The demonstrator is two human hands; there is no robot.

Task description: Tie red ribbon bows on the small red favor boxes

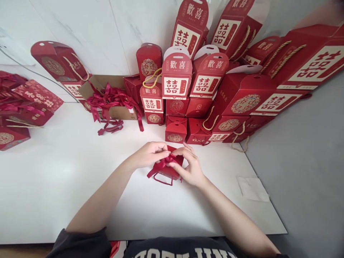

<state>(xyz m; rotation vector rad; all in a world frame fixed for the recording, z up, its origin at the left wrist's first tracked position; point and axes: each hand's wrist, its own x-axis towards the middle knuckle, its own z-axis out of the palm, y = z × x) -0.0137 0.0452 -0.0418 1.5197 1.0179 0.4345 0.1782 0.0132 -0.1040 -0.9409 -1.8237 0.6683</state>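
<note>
A small red gift box point(176, 173) stands on the white table in front of me, a dark red cord handle hanging on its near side. On its top lies a crimson ribbon bow point(164, 162), one tail hanging off to the left. My left hand point(153, 153) pinches the ribbon from the left, thumb and fingers closed on it. My right hand point(189, 165) curls over the box from the right, its thumb and index finger closed on the ribbon too.
Many red gift boxes point(176, 84) are stacked along the wall behind and to the right. A cardboard box point(120, 113) holds crimson ribbons; some loose ribbon point(110, 127) lies before it. More red boxes point(34, 107) are at the far left, a white tissue point(252, 189) at the right.
</note>
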